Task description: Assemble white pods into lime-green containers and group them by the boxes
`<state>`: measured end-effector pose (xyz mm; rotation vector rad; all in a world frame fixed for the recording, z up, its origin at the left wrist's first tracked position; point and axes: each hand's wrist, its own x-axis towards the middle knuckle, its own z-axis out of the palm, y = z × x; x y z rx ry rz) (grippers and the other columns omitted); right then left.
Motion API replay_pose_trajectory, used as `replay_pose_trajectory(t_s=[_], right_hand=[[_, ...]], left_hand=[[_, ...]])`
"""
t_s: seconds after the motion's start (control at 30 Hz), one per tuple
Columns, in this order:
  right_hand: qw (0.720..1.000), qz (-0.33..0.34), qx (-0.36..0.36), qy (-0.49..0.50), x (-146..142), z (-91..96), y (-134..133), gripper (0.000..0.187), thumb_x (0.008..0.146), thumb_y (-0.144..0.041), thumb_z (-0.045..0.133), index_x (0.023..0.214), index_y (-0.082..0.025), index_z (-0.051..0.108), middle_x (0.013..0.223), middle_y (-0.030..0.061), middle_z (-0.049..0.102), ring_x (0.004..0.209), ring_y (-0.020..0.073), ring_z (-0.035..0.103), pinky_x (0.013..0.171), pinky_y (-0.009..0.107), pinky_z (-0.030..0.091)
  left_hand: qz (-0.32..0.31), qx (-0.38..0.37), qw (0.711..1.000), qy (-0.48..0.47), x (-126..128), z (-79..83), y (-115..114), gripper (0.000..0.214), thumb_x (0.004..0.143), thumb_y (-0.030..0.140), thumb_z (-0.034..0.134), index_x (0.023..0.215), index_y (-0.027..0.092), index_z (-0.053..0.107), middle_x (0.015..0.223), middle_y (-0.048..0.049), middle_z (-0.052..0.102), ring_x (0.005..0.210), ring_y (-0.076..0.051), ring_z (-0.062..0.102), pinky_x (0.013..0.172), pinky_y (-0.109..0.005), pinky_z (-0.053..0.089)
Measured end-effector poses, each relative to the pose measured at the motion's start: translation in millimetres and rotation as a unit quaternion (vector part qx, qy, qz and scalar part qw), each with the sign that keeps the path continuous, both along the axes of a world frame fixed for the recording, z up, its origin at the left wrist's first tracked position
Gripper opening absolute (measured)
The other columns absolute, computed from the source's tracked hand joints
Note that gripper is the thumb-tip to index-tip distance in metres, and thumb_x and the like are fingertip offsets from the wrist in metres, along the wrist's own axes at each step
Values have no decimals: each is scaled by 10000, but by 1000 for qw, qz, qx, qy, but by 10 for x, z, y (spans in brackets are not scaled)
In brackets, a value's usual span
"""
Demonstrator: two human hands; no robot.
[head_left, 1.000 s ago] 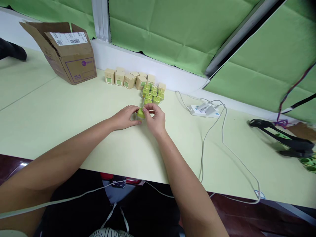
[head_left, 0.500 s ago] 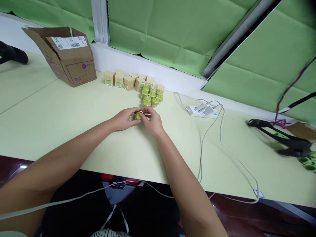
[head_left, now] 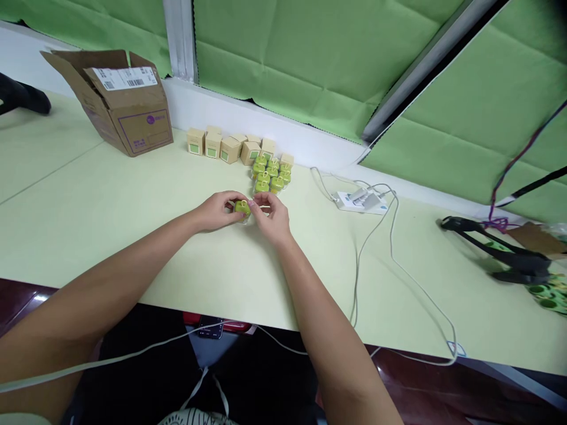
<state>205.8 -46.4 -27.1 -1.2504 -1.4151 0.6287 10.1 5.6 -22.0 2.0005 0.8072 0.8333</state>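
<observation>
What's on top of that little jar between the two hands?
The little jar has a green lid with a pale loop on top. The left hand, holding it, hides part of its side, so that can't be seen.

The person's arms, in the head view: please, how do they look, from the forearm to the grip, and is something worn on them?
Both are bare. The left arm and right arm narrow toward plain wrists; I see no sleeve, watch or bracelet there. The left grip and right grip are ungloved hands, with no ring visible, though some fingers are hidden.
</observation>
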Motion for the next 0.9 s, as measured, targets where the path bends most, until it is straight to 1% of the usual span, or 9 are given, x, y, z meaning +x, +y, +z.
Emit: replay_pose_trajectory(t_s=[0.17,0.33,0.47,0.6,0.73,0.9], right_hand=[[1000,-9,-13,-20,0,-24,-5,378,869,-573,739,1014,-225,711,959,57,786,882,205,722,826,371,617],[999,-18,-12,-24,-20,-25,-22,307,889,-532,696,972,-236,708,936,52,788,853,209,722,825,378,616],[999,-27,-13,-28,-25,-17,-30,299,895,-534,673,950,-242,710,933,55,791,841,213,714,804,378,616],[999,-24,-6,-28,-28,-15,-12,283,897,-519,668,926,-240,711,904,46,784,808,208,702,784,373,606],[999,-26,-3,-26,-24,-11,12,282,893,-517,667,908,-238,710,876,42,775,775,203,687,757,367,592],[999,-39,0,-22,-1,-27,46,305,895,-536,671,912,-234,707,871,36,772,771,197,677,758,361,586]], left_hand=[[10,-12,1000,-6,2,22,54,535,793,533,768,1181,165,761,1184,-116,774,1001,-244,703,934,-406,582],[35,-16,999,-4,-32,-1,117,537,783,530,785,1184,174,750,1223,-114,770,1042,-253,708,967,-413,583],[44,-15,999,2,-46,-5,128,545,780,541,781,1190,185,748,1240,-109,769,1032,-250,706,983,-420,587],[48,-9,999,8,-51,7,115,547,787,540,774,1200,184,744,1255,-113,764,1088,-265,701,993,-416,586],[43,-9,999,12,-61,16,109,549,794,533,769,1214,180,737,1262,-114,759,1084,-262,703,1002,-421,584],[35,-4,999,14,-67,7,133,528,802,532,770,1206,194,740,1252,-104,762,1089,-259,697,995,-411,583]])
